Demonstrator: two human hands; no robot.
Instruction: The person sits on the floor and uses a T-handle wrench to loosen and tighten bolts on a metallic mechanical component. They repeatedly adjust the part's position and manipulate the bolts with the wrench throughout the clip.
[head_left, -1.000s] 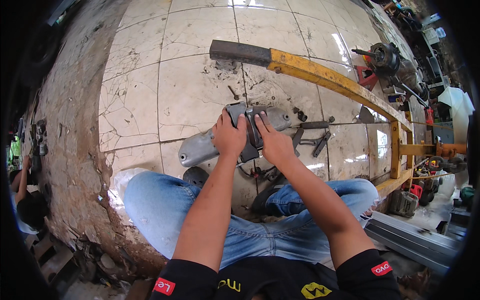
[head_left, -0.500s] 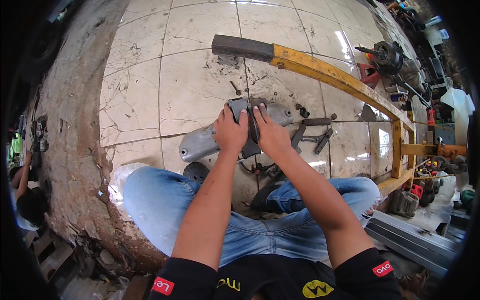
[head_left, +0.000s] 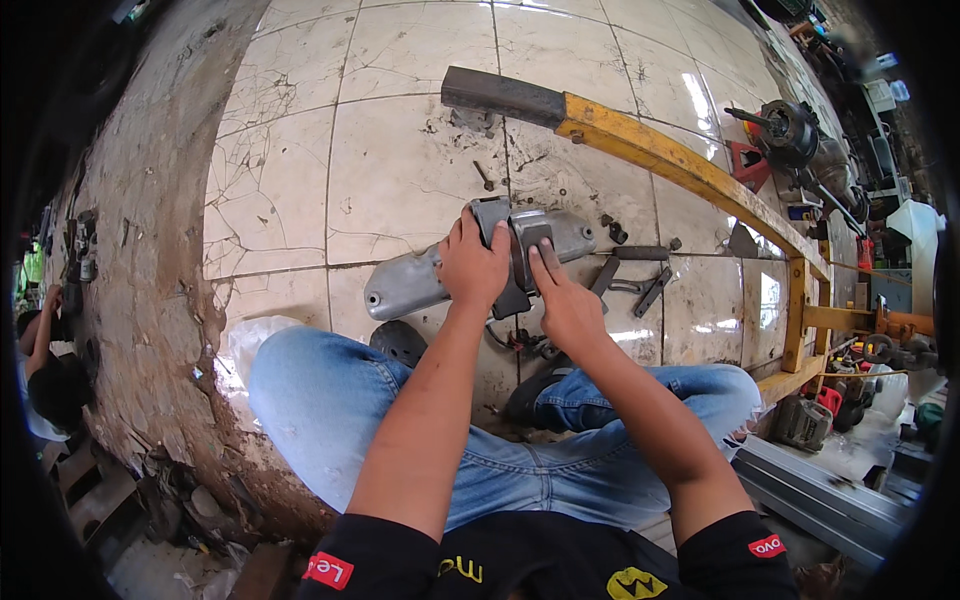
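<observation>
A long dull grey metal crosspiece (head_left: pixel 402 287), with a hole near each end, lies on the tiles in front of my legs. Over its middle stands a dark mount-like part with a grey metal bracket (head_left: pixel 490 209) at its far end. My left hand (head_left: pixel 472 265) is closed round the bracket's left side, thumb on top. Stretched out, the index and middle fingers of my right hand (head_left: pixel 572 308) touch the dark flat pad (head_left: pixel 535 240) on the part's right side. The other right fingers are partly hidden.
A yellow steel frame (head_left: pixel 680 165) with a dark end reaches over the floor from the right. Dark tools (head_left: pixel 640 253) and a loose bolt (head_left: pixel 484 176) lie nearby. A grey jerrycan (head_left: pixel 802 423) stands at right; another person (head_left: pixel 45 385) is at far left.
My right hand has shifted right and back toward me, its fingers now lying on the pad's face. More of the dark part shows between my hands. The left hand keeps its grip.
</observation>
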